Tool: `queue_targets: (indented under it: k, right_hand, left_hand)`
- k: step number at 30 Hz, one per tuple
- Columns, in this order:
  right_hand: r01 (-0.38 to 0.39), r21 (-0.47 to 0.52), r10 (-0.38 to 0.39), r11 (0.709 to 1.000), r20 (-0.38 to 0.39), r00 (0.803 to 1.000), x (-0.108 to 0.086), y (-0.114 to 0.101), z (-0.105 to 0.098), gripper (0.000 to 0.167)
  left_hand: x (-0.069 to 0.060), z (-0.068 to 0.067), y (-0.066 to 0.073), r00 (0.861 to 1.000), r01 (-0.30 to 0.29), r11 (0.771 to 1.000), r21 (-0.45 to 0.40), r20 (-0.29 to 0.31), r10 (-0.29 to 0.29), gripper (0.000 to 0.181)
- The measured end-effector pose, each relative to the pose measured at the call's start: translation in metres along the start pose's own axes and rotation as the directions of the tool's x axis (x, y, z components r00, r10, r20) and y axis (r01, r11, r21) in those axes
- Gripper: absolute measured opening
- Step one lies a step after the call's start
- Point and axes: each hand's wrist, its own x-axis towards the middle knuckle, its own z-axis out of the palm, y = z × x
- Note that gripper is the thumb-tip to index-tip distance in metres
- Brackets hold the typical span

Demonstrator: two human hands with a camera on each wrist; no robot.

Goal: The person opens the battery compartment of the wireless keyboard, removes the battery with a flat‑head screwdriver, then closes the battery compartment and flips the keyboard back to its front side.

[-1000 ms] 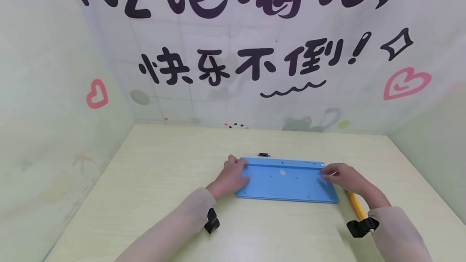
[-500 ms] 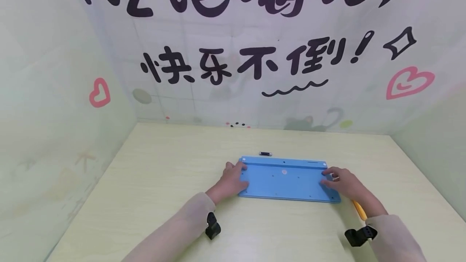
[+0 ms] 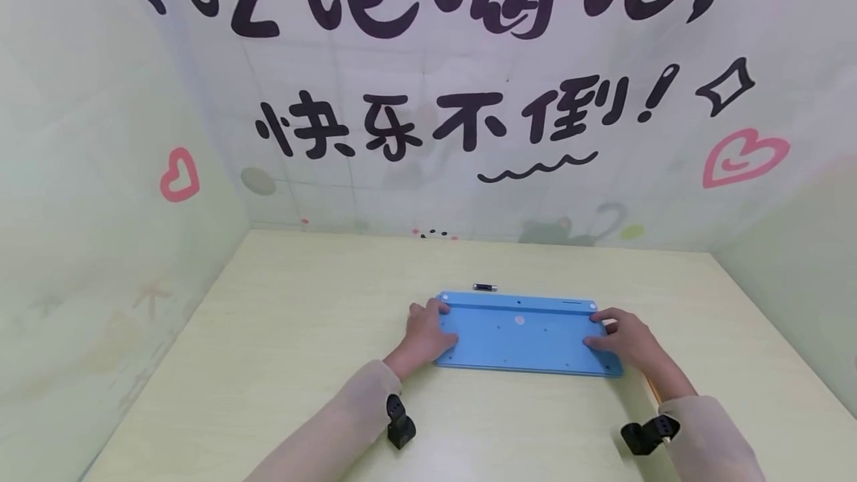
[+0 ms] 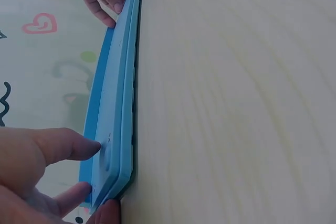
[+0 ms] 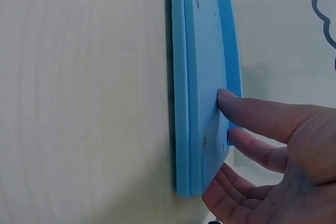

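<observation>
A light-blue keyboard (image 3: pixel 522 337) lies face down on the table, its screwed underside and raised back ridge facing up. My left hand (image 3: pixel 425 333) grips its left end, thumb on the underside and fingers at the side edge. In the left wrist view this hand (image 4: pixel 37 174) pinches the near corner. At the other end my right hand (image 3: pixel 632 341) holds the keyboard likewise. The right wrist view shows the right thumb (image 5: pixel 252 111) pressing the underside, with the fingers around the side edge.
A small black and silver cylinder, like a battery (image 3: pixel 485 287), lies just behind the keyboard. Beside the right forearm a thin yellow-orange object (image 3: pixel 652 390) is mostly hidden. Printed walls (image 3: pixel 375 192) enclose the back and sides of the pale wooden table (image 3: pixel 321 296).
My right hand has shifted from the keyboard's back right corner slightly toward me and settled its grip on the right end. The right forearm now covers most of the yellow-orange object. The keyboard stays about in place.
</observation>
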Motion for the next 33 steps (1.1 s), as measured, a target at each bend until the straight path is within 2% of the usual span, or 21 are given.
queue_targets:
  k: [4,11,21,28,33]
  right_hand:
    - [-0.022,0.025,0.022,0.999,0.008,1.000,0.003,-0.001,0.000,0.057]
    - [-0.075,0.069,0.072,0.995,0.046,0.996,0.005,-0.003,0.000,0.059]
    - [-0.121,0.152,0.113,0.981,0.056,0.992,0.006,-0.005,0.003,0.061]
    - [-0.130,0.185,0.120,0.974,0.067,0.991,0.004,-0.005,0.001,0.063]
    - [-0.132,0.209,0.118,0.969,0.079,0.990,0.004,-0.006,-0.003,0.064]
  left_hand:
    - [0.002,0.001,-0.001,0.999,0.033,0.999,-0.040,-0.024,-0.034,0.039]
    - [0.003,0.002,-0.005,0.999,0.034,0.996,-0.081,-0.014,-0.036,0.039]
    - [0.002,-0.001,-0.009,0.999,0.042,0.994,-0.103,-0.019,-0.044,0.039]
    - [0.006,-0.002,-0.014,0.999,0.035,0.983,-0.178,-0.011,-0.038,0.042]
    - [0.010,-0.005,-0.018,0.999,0.025,0.966,-0.258,0.030,-0.018,0.044]
